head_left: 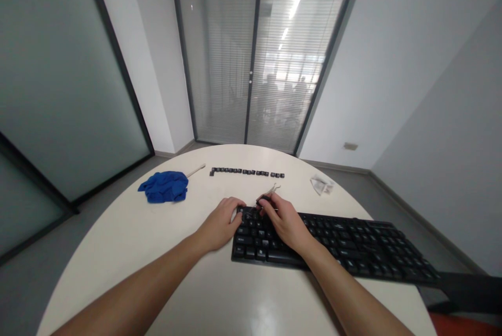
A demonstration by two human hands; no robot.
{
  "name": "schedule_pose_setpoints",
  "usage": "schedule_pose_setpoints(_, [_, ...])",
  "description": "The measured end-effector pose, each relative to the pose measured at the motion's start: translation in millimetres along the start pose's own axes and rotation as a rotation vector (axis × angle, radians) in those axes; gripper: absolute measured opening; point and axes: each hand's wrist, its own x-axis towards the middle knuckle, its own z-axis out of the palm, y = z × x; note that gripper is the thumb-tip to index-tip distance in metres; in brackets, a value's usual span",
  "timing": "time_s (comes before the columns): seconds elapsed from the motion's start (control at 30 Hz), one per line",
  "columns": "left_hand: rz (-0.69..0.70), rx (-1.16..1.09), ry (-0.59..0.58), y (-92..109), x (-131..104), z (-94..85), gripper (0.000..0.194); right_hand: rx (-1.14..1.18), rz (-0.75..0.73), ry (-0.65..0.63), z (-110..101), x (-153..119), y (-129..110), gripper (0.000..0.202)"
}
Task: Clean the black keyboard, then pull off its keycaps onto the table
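A black keyboard point(345, 244) lies at a slant on the white round table, its right end reaching past the table's edge. My left hand point(224, 223) grips its upper left corner, with the thumb on the near side and the fingers at the far edge. My right hand point(284, 219) is closed over the upper left keys, pinching a small keycap puller point(263, 199) with a dark grip; thin wire prongs stick out beyond the fingers. Whether the puller touches a key is hidden. Further back, several loose black keycaps point(248, 171) stand in a row.
On the left of the table point(188, 284) lies a crumpled blue cloth point(164, 187), with a thin white-tipped stick point(196, 170) beside it. A small crumpled clear packet point(322, 185) rests at the right. Part of a dark chair point(470, 291) shows at the lower right.
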Motion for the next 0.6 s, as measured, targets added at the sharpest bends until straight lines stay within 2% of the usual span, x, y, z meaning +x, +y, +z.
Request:
schedule_pose_setpoints(0.17, [-0.006, 0.003, 0.012, -2.6, 0.4, 1.3, 0.023, 0.030, 0.026, -0.010, 1.1, 1.5, 3.3, 0.027])
schedule_pose_setpoints(0.6, [-0.009, -0.002, -0.001, -0.5, 0.1, 0.1, 0.021, -0.050, -0.113, -0.089, 0.5, -2.9, -4.3, 0.022])
